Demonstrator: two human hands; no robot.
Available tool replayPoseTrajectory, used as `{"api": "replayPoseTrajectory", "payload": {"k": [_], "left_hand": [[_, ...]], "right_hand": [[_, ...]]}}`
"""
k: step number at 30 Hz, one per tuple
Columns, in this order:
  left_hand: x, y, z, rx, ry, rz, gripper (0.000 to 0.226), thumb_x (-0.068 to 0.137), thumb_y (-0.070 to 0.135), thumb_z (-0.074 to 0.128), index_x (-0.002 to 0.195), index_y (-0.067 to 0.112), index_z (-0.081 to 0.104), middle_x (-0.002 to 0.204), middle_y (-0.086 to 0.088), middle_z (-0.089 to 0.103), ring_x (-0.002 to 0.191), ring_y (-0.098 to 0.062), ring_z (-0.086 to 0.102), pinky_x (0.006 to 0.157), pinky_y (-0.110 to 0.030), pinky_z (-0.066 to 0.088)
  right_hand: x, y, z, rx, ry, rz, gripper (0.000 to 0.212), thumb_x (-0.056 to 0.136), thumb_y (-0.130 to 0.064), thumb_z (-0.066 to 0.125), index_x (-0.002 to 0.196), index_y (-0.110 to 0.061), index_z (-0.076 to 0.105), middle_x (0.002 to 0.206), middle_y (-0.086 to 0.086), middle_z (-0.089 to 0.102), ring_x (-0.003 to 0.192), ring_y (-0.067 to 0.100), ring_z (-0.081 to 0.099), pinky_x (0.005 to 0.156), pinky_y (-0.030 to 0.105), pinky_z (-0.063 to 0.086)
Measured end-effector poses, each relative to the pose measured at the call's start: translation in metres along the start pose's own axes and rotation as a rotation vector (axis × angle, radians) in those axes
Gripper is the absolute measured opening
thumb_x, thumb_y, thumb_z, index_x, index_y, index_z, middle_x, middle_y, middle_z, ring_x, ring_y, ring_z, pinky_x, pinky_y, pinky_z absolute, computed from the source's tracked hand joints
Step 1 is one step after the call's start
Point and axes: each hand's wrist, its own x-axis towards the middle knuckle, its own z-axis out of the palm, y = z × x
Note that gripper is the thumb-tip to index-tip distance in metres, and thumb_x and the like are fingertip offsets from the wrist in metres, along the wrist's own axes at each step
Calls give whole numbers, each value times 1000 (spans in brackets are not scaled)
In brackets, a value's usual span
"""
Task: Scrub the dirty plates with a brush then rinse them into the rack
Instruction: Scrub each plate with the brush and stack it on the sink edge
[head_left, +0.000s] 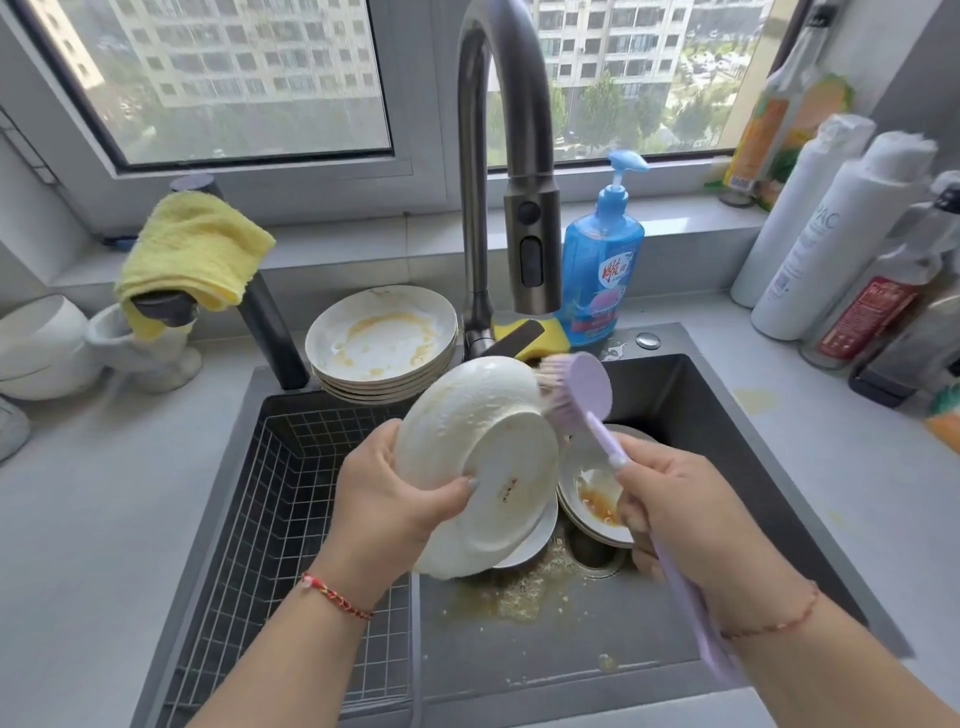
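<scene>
The wire-grid rack (291, 499) in the left half of the dark sink (727, 405) stands open from above. The curved steel tap (498, 156) overhangs the middle, a stack of soiled white plates (382, 343) blocks the back rim, and tall bottles (841, 234) crowd the desk (857, 493) at right.

A yellow cloth (195, 252) hangs over a dark fitting at ten o'clock, with white bowls (39, 345) farther left. A tall grey faucet (506, 156) rises at twelve o'clock. Just to its right stands a blue pump bottle (602, 260), a yellow sponge (524, 332) at its foot. Several bottles (841, 244) crowd the counter at two o'clock.
</scene>
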Motion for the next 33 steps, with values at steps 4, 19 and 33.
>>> {"api": "replayPoseTrajectory", "payload": {"k": [4, 19, 33], "left_hand": [[2, 1, -4, -75, 22, 18, 59, 40, 37, 89, 93, 25, 67, 91, 1, 74, 85, -16, 72, 67, -31, 59], [3, -6, 2, -236, 27, -51, 69, 36, 34, 89, 99, 16, 67, 93, -4, 75, 85, -22, 74, 68, -35, 60], [-12, 20, 21, 645, -114, 1025, 33, 62, 23, 61, 75, 26, 31, 50, 5, 44, 44, -18, 42, 41, -20, 33]], "right_hand": [[1, 20, 1, 39, -16, 156, 31, 98, -11, 41, 107, -19, 70, 47, 2, 35, 40, 13, 26, 43, 21, 28], [-6, -1, 8, 55, -25, -13, 31, 98, -11, 41, 100, -20, 71, 49, 1, 32, 38, 11, 25, 41, 23, 26], [21, 24, -10, 653, -92, 432, 45, 84, -58, 56, 84, -13, 54, 58, 6, 63, 37, 13, 34, 28, 14, 29]]}}
